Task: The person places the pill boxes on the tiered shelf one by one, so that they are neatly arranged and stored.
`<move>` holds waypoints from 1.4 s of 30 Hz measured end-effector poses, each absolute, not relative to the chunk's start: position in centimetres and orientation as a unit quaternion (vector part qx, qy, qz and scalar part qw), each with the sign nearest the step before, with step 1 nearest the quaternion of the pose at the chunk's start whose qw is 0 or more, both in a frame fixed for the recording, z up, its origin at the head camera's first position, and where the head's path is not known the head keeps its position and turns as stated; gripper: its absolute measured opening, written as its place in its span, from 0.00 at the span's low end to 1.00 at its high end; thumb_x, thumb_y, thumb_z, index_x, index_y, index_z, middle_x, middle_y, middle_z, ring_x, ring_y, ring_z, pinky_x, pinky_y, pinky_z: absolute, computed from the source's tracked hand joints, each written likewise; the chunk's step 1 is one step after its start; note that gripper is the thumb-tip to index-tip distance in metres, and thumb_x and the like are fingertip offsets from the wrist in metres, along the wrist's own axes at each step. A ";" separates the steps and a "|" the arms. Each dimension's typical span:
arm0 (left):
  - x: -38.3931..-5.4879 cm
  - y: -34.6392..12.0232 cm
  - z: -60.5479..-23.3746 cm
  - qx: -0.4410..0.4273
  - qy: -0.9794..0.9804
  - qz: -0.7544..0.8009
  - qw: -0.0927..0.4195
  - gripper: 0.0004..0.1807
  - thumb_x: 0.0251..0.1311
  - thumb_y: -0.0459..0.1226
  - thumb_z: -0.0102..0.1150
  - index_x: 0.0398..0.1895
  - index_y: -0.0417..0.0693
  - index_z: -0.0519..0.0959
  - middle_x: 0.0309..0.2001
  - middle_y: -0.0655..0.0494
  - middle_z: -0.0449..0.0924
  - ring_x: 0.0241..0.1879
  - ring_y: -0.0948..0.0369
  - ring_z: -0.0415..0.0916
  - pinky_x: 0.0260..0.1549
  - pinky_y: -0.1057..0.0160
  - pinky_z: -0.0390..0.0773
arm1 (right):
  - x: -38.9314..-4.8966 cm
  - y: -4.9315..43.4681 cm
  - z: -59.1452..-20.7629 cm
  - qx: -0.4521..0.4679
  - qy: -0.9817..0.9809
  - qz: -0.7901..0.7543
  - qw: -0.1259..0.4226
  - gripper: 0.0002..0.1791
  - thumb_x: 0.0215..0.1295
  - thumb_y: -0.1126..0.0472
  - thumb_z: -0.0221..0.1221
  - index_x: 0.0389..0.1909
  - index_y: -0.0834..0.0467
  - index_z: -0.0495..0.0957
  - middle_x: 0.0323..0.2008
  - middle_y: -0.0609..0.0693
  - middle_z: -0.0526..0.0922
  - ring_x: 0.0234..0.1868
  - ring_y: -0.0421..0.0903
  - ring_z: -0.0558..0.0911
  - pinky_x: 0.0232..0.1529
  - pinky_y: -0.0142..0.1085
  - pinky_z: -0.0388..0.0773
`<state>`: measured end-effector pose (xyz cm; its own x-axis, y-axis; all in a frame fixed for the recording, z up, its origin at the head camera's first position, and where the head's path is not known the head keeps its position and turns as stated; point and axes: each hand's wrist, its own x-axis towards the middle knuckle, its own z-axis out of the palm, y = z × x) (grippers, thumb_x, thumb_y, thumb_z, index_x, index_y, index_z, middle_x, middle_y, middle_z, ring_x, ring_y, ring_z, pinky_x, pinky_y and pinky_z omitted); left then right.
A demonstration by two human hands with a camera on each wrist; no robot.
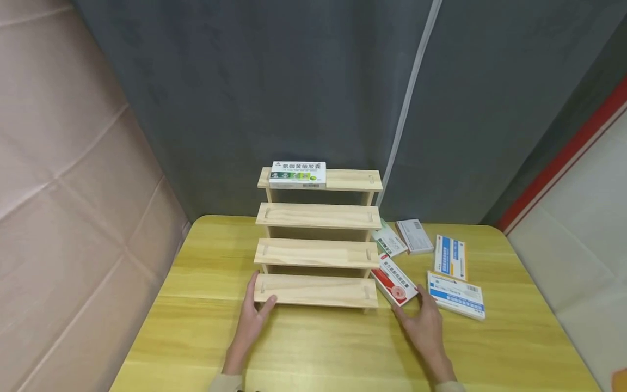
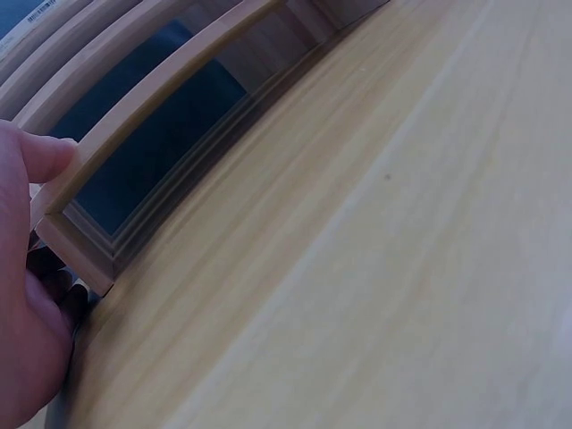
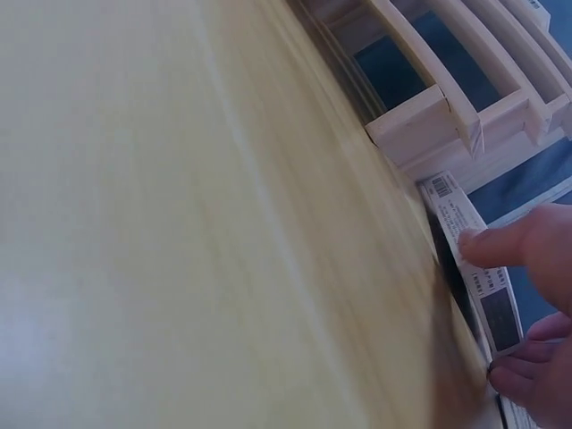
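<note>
A tiered wooden display rack (image 1: 315, 290) with several steps stands on the table. My left hand (image 1: 249, 321) grips the left end of its lowest step, thumb over the front edge; in the left wrist view the thumb (image 2: 49, 158) presses on the wood and the other fingers are partly hidden behind. With my right hand (image 1: 425, 328) I hold a red and white medicine box (image 1: 394, 279) by its near end, between thumb and fingers. That box lies slanted beside the rack's right side. On the top step, at the left, rests a white and green medicine box (image 1: 297, 174).
Right of the rack lie more medicine boxes: a green and white one (image 1: 390, 240), a greyish one (image 1: 415, 236), and two blue and white ones, the upper (image 1: 449, 257) and the lower (image 1: 455, 295). A grey curtain (image 1: 254, 98) hangs behind the yellow wooden table (image 1: 196, 332).
</note>
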<state>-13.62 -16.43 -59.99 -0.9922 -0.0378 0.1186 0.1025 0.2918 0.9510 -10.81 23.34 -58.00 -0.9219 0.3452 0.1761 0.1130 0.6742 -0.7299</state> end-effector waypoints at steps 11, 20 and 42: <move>-13.6 -16.4 -59.8 -0.020 -0.800 -0.597 0.056 0.45 0.70 0.44 0.59 0.82 0.49 0.46 0.82 0.43 0.41 0.80 0.38 0.37 0.72 0.24 0.39 | -10.1 23.6 -58.3 -0.144 -0.880 0.424 0.161 0.49 0.49 0.62 0.78 0.70 0.72 0.64 0.63 0.74 0.74 0.62 0.71 0.76 0.66 0.59 0.73; -13.7 -16.4 -59.8 -0.021 -0.800 -0.597 0.058 0.45 0.70 0.44 0.60 0.82 0.49 0.46 0.82 0.43 0.42 0.80 0.38 0.37 0.71 0.23 0.39 | -9.5 23.3 -57.4 -0.156 -0.876 0.427 0.163 0.47 0.48 0.61 0.78 0.68 0.71 0.67 0.62 0.72 0.77 0.60 0.69 0.79 0.62 0.54 0.76; -13.7 -16.5 -60.1 -0.022 -0.798 -0.600 0.055 0.44 0.71 0.44 0.58 0.82 0.50 0.45 0.83 0.44 0.41 0.80 0.37 0.36 0.70 0.21 0.39 | -9.3 23.8 -55.7 -0.177 -0.837 0.470 0.218 0.47 0.47 0.63 0.79 0.69 0.65 0.69 0.60 0.68 0.80 0.58 0.60 0.81 0.51 0.05 0.63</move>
<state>-13.70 -16.45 -60.08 -0.9930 -0.0298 0.1139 0.1012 0.2785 0.9551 -9.29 23.85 -55.71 -0.8423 0.5016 0.1972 0.0920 0.4944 -0.8644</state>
